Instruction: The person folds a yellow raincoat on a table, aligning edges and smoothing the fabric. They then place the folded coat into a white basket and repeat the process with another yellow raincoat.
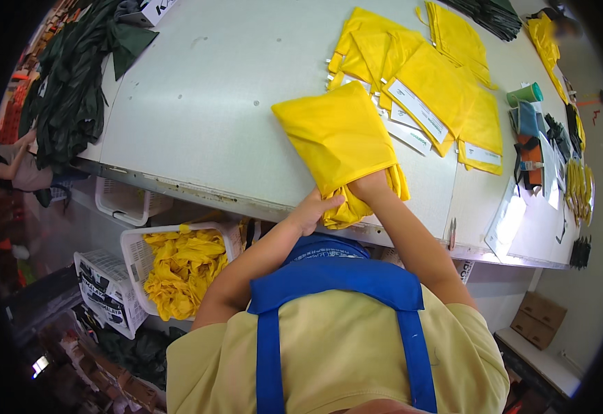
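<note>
A yellow fabric pouch [339, 134], flat and roughly square, lies at the table's near edge with its mouth toward me. Loose yellow cloth [343, 217] bunches out of that mouth. My left hand [310, 212] pinches the pouch's near left corner, thumb on top of the cloth. Into the opening on the right side goes my right hand [369, 185]; its fingers are hidden by the fabric. Just beyond the pouch, several flat yellow pouches [431, 93] with white labels overlap in a pile.
Below the table on the left, a white basket [130, 252] holds crumpled yellow cloth [181, 269]. Dark green fabric [67, 90] hangs over the table's left end. To the right are a green roll [525, 94], clear sheets and a small tool [452, 234] at the edge. Another person [22, 162] is far left.
</note>
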A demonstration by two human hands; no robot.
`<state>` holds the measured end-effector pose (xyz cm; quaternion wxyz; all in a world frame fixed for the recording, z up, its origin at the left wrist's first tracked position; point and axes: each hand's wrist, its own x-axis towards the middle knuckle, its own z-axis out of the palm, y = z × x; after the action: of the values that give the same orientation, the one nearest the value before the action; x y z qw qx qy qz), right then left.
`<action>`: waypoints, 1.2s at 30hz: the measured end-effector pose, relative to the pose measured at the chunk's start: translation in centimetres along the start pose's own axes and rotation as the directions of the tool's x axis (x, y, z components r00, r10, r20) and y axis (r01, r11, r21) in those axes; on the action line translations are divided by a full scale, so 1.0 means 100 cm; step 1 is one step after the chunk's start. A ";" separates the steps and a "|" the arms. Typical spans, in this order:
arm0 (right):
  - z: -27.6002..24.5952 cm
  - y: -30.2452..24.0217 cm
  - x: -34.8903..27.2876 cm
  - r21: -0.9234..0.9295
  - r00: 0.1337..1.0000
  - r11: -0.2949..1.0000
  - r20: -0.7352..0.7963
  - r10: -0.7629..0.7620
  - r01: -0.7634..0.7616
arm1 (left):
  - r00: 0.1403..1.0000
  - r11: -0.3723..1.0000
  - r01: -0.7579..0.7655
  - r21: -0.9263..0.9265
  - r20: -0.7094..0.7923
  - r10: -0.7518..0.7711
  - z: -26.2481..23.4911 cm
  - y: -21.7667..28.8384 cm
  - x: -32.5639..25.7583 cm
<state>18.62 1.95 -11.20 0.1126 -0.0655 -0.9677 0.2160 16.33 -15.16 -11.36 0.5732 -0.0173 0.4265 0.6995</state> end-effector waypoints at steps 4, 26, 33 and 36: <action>0.021 0.029 -0.001 0.001 0.993 1.000 0.120 0.010 -0.010 | 0.991 0.988 -0.102 0.119 -0.071 0.111 -0.001 -0.018 0.005; -0.015 0.035 -0.014 0.096 0.960 0.992 0.261 -0.099 0.076 | 0.963 0.982 -0.186 -0.014 -0.199 0.180 -0.009 -0.049 0.001; 0.014 0.030 -0.023 -0.112 0.997 0.992 0.064 -0.043 0.050 | 0.970 0.986 -0.129 0.104 -0.191 0.147 -0.014 -0.037 -0.005; 0.036 -0.017 -0.047 0.158 0.976 0.977 0.182 0.117 -0.146 | 0.989 0.963 -0.040 0.268 -0.125 0.076 -0.062 -0.005 -0.021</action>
<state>22.17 -1.84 -14.53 0.0194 -0.1010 -0.9453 0.3096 14.59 -20.65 -14.58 0.5197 0.0248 0.5540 0.6499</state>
